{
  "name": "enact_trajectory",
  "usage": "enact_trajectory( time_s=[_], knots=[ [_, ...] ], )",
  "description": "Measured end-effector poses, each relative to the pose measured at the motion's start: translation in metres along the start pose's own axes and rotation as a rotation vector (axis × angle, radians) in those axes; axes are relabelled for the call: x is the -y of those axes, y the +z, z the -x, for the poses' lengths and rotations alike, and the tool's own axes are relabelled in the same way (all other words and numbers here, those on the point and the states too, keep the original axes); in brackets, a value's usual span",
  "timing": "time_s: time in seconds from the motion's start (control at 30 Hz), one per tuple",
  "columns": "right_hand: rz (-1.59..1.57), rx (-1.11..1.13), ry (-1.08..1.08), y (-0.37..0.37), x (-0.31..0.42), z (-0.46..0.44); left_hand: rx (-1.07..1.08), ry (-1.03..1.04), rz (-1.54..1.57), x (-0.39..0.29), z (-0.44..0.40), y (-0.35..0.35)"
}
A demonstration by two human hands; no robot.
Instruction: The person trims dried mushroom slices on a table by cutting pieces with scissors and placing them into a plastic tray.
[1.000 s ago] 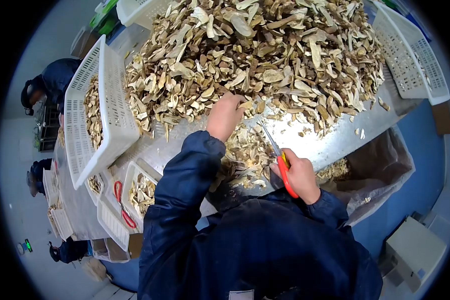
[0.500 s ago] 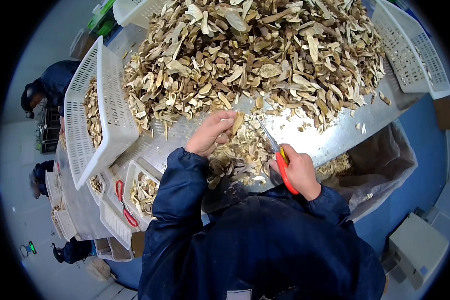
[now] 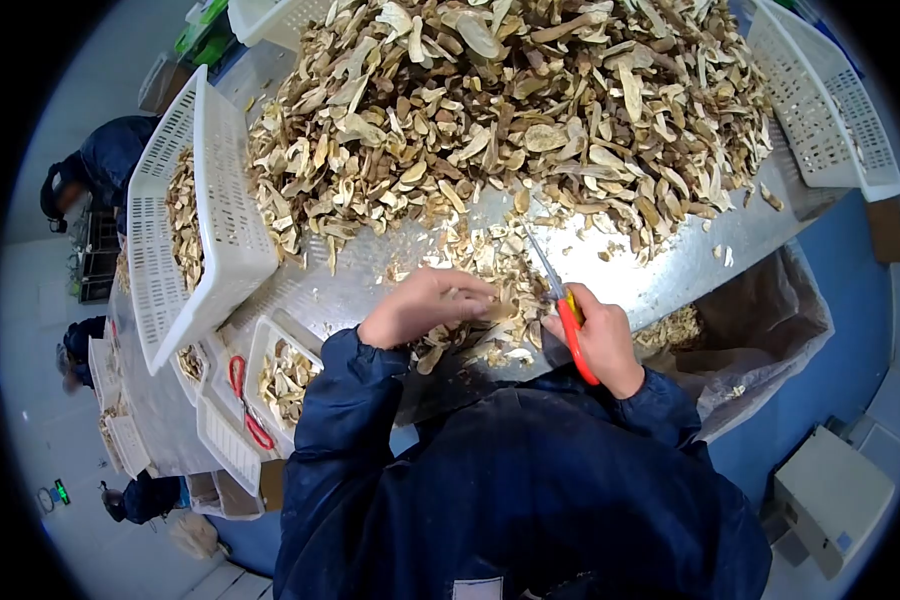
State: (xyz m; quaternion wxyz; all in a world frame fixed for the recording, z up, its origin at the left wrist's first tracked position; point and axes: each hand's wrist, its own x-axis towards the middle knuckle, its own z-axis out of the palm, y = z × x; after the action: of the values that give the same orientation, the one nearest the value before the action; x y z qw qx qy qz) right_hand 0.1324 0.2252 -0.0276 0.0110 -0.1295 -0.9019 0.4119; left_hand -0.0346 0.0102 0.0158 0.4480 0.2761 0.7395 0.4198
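My right hand (image 3: 602,340) is closed round the red handles of a pair of scissors (image 3: 573,335) with a yellow part at the pivot. Their blades point up and left over the metal table. Low over a small heap of mushroom trimmings (image 3: 515,265), my left hand (image 3: 428,305) has its fingers close together. At its fingertips is a tan dried mushroom slice (image 3: 501,312), partly smeared by motion. A large pile of dried mushroom slices (image 3: 510,120) rises beyond both hands.
White perforated baskets stand left (image 3: 235,215) and right (image 3: 820,110) of the pile. A small tray of slices (image 3: 288,380) and red-handled scissors (image 3: 238,385) lie left. A plastic-lined bin (image 3: 770,330) sits below the table's right edge. Co-workers (image 3: 115,160) are at far left.
My left hand has moved down from beside the scissor tips to the trimmings nearer my body, its fingers now straighter. My right hand and the scissors have barely shifted.
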Motion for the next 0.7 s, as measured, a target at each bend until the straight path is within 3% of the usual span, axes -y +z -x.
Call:
enact_trajectory(
  time_s=[0.1, 0.2, 0.3, 0.4, 0.53, 0.57, 0.67, 0.7],
  knots=[
    [0.010, -0.005, -0.010, 0.002, -0.002, -0.001, -0.241, -0.047, -0.251, 0.001, -0.016, -0.011],
    [0.009, -0.017, -0.016, 0.001, -0.001, -0.001, -0.558, 0.147, -0.383, 0.025, -0.047, -0.019],
    [0.009, -0.023, -0.029, 0.000, -0.001, 0.000, -0.627, 0.163, -0.768, 0.030, -0.067, -0.024],
    [-0.002, -0.016, -0.025, -0.001, 0.001, 0.000, -0.597, 0.008, -0.895, 0.036, -0.073, -0.024],
    [-0.017, -0.027, -0.041, -0.001, 0.001, -0.001, -0.544, -0.063, -0.528, 0.021, -0.051, -0.019],
    [-0.021, -0.030, -0.050, -0.001, 0.001, -0.001, -0.639, 0.072, -0.422, 0.028, -0.048, -0.014],
    [0.005, -0.011, -0.044, -0.002, 0.002, -0.003, -0.473, 0.089, -0.199, 0.035, -0.037, -0.014],
    [0.008, -0.003, -0.040, -0.003, 0.003, -0.003, -0.309, -0.121, 0.054, 0.024, -0.030, -0.015]
  ],
)
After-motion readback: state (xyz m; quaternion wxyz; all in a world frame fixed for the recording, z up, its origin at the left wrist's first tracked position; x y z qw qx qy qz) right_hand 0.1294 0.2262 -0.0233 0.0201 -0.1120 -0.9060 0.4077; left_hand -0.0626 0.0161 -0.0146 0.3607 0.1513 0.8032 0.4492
